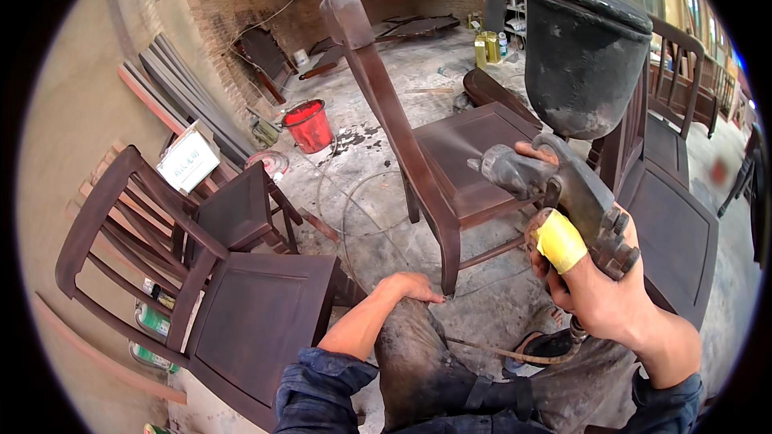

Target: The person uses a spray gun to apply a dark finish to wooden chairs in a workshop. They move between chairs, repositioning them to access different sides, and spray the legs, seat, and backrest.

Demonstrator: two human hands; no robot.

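Observation:
My right hand [599, 293] grips a dark, stained spray gun [535, 173] by its handle, and yellow tape wraps one finger. A large black paint cup [587, 56] sits on top of the gun. Faint mist comes from the nozzle, which points left toward a dark brown wooden chair [422, 161] seen side-on. My left hand [410, 285] lies over my knee with its fingers stretched out, close to the foot of that chair's leg; whether they touch it, I cannot tell. A hose [515, 354] runs from below the gun.
Brown chairs [261, 317] stand at the left, and another chair seat [671, 233] is close on the right. A red bucket [308, 126] and loops of hose [346, 217] are on the stained floor. Boards [189, 104] lean against the left wall. Cans [486, 48] stand by shelves at the back.

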